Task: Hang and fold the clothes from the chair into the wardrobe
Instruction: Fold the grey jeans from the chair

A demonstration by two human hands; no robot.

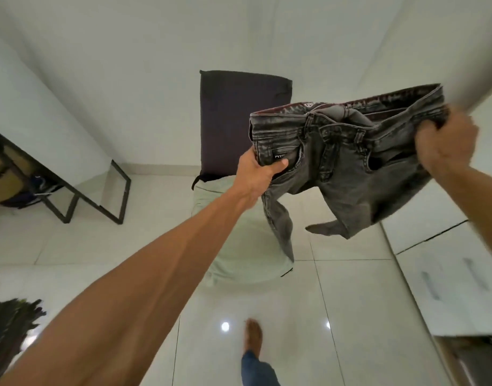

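Grey washed jeans (347,160) hang in the air, stretched by the waistband between both hands. My left hand (260,174) grips the waistband's left end near a front pocket. My right hand (445,146) grips the right end, fingers curled round the denim. The legs dangle and swing above the chair (239,118), whose back is draped in a dark garment. A pale green garment (239,246) lies over the chair's seat. The white wardrobe (445,274) with drawer handles stands at the right.
A white wardrobe door edge (461,51) juts in at top right. A black-framed table (80,196) stands at the left with bags under it. A dark pile (11,324) sits at lower left. My bare foot (253,338) is on the glossy tiled floor.
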